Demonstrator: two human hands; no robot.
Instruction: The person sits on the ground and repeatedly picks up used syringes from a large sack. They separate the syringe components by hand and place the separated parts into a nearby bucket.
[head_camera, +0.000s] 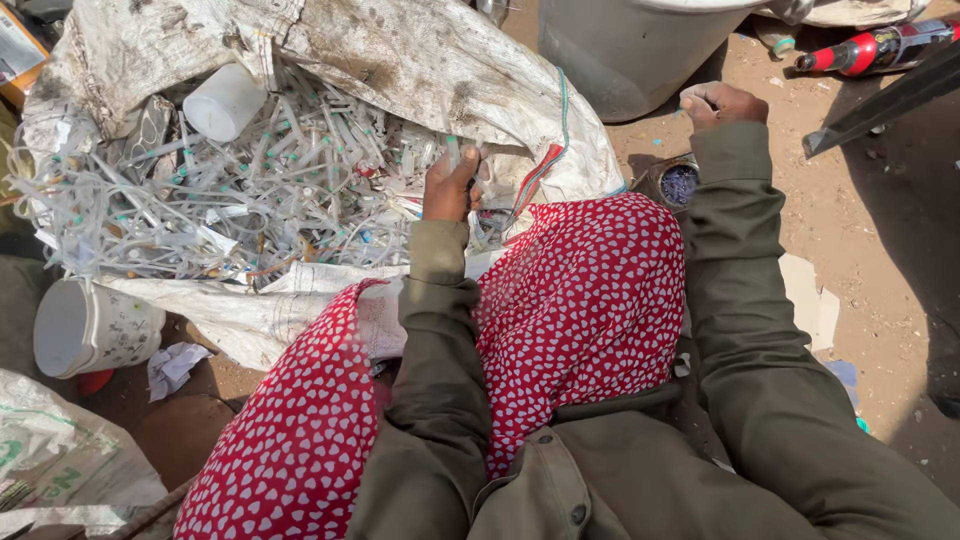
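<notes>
Left hand is closing its grip on a thin plastic tube at the open white sack. Right hand, right of the sack, is pinching something small, unidentifiable. Tangled tubing risks snagging and spilling.

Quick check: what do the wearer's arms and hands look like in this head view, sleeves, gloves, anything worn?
Both arms are in long olive-green sleeves of a jacket, loose and creased, ending in plain cuffs at the wrists. The left hand and right hand are bare: no gloves, and no rings or watch can be seen. The jacket front shows a dark round button. Red cloth with small white hearts covers the lap between the arms.
</notes>
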